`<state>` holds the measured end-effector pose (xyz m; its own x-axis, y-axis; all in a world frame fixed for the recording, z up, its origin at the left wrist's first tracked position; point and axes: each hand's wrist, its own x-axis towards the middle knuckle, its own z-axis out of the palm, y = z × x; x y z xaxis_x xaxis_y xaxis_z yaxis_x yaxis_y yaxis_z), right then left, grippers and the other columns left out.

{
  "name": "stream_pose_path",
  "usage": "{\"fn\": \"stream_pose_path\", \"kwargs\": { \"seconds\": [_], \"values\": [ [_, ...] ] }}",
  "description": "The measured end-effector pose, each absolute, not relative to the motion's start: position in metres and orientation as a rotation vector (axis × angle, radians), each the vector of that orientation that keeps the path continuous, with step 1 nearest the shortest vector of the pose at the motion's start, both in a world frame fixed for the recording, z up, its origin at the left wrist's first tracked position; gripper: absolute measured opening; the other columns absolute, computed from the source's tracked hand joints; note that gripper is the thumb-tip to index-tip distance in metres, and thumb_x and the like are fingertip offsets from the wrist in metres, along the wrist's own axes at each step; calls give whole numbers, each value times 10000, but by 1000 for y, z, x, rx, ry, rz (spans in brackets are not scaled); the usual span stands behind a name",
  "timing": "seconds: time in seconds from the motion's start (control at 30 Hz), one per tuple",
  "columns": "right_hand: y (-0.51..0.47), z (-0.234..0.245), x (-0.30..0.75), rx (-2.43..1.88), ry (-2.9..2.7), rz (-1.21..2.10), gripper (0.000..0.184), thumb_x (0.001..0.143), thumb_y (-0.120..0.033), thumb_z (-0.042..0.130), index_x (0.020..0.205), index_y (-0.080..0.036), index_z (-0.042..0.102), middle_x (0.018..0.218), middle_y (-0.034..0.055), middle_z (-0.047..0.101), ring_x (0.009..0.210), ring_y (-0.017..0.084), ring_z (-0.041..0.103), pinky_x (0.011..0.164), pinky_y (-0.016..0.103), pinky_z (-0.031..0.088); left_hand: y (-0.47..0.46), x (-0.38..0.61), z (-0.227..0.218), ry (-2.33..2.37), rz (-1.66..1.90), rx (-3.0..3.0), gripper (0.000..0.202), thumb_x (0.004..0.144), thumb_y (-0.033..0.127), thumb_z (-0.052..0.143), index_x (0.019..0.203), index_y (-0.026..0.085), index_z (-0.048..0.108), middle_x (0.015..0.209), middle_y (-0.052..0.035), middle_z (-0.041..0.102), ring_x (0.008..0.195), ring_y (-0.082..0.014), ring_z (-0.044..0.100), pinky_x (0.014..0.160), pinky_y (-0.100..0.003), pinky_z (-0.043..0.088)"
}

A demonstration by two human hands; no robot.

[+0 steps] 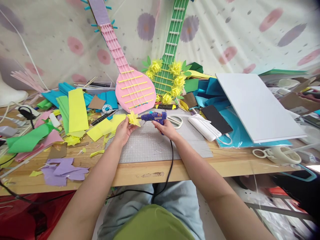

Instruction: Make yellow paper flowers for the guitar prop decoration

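My left hand pinches a yellow paper flower above the cutting mat. From the right, a blue glue gun points at the flower, its nozzle at the petals. My right hand is closed around the gun's handle, and a black cord drops from it over the table edge. Behind the hands lean a pink paper lute with yellow strips and a green paper lute trimmed with yellow flowers. Whether glue is coming out is too small to tell.
A grey cutting mat lies under my hands, with white-handled scissors on it. Coloured paper scraps cover the left side. To the right are a white power strip, a dark phone-like slab and a white board.
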<state>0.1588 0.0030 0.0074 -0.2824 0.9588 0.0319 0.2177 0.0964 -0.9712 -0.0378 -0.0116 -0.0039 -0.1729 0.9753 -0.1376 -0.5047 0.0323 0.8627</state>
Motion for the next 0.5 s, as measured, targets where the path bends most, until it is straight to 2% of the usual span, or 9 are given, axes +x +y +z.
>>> {"fn": "stream_pose_path", "kwargs": {
  "seconds": [0.17,0.5],
  "values": [
    [1,9,160,-1231,-1645,1223,415,681,-589,570,640,-189,466,437,-56,429,390,67,379,406,221,311,-12,-38,-5,997,1467,687,310,819,381,530,990,129,587,998,-110,652,833,-166,643,840,-371,500],
    [5,2,159,-1229,-1657,1197,404,695,-577,574,637,-192,467,527,-29,482,406,68,405,395,218,338,-12,-39,-6,990,1444,708,309,817,376,535,976,119,596,972,-115,666,836,-169,640,812,-366,517]
  ]
}}
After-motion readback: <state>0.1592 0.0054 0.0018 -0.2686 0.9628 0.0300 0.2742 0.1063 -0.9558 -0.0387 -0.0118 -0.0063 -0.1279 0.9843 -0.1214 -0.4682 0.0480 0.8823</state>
